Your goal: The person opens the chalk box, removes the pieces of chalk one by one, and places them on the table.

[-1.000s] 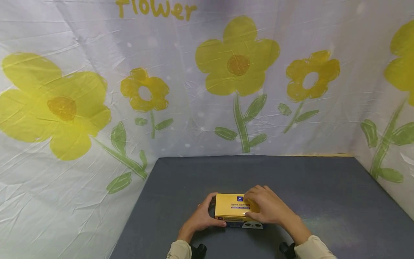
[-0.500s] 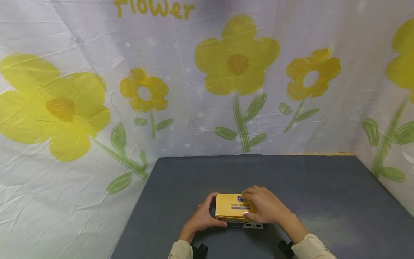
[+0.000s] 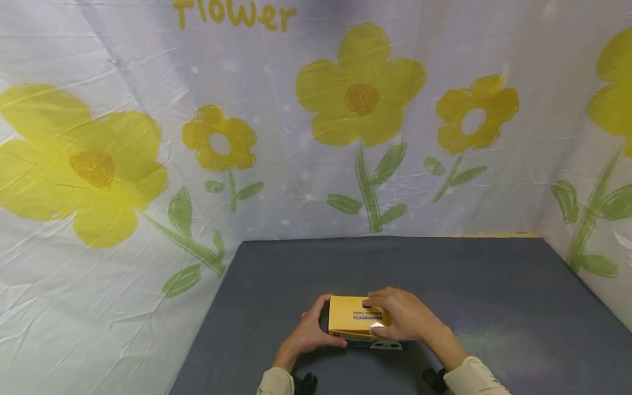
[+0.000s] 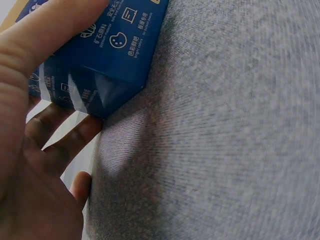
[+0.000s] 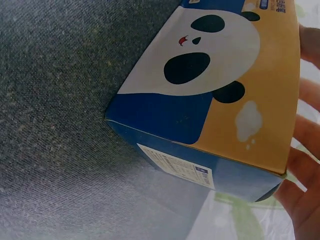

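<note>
The box (image 3: 348,315) lies flat on the grey surface (image 3: 484,307), well in from the far edge and nearer the left edge than the right, with its yellow top up. The left hand (image 3: 311,332) holds the box's left end; its grip is only partly closed, thumb across the near face, fingers round the end. The right hand (image 3: 407,315) lies bent over the right part of the top, touching it, its thumb by the near rim; I cannot tell whether that grip pinches anything. A panda (image 5: 220,50) is printed on the near face, and a white label (image 5: 175,162) sits on the right end. Beyond the surface's far edge hangs a pale sheet (image 3: 296,219) with yellow flowers (image 3: 362,99).
</note>
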The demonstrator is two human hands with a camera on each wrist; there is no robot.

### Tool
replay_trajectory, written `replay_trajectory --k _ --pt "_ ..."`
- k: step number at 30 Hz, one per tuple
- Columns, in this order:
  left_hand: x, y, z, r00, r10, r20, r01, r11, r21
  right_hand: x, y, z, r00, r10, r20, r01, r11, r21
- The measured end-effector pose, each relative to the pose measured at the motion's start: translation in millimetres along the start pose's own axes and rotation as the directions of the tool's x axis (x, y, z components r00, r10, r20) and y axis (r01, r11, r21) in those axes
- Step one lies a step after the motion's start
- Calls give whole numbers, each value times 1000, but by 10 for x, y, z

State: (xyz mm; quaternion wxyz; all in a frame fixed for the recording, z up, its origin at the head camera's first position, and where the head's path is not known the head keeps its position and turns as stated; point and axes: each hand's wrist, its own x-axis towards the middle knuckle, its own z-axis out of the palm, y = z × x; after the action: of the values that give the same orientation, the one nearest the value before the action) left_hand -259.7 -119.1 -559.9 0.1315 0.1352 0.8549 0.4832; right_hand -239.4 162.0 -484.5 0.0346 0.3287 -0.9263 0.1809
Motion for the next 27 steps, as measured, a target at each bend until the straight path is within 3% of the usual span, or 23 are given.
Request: replay_trajectory --k 9,19,22,27 --pt "0 -2 0 1000 11 -5 -11 1000 17 37 20 30 997 -8 -71 13 998 66" --pt "0 -36 1 999 34 5 -35 999 13 30 17 -3 997 72 -33 -61 962 267" --pt "-5 -29 -2 999 33 9 -33 999 3 3 24 -8 997 65 -33 -53 960 275" --pt "-4 -16 -21 999 26 18 -26 1000 2 -116 30 7 990 34 -133 -1 970 241"
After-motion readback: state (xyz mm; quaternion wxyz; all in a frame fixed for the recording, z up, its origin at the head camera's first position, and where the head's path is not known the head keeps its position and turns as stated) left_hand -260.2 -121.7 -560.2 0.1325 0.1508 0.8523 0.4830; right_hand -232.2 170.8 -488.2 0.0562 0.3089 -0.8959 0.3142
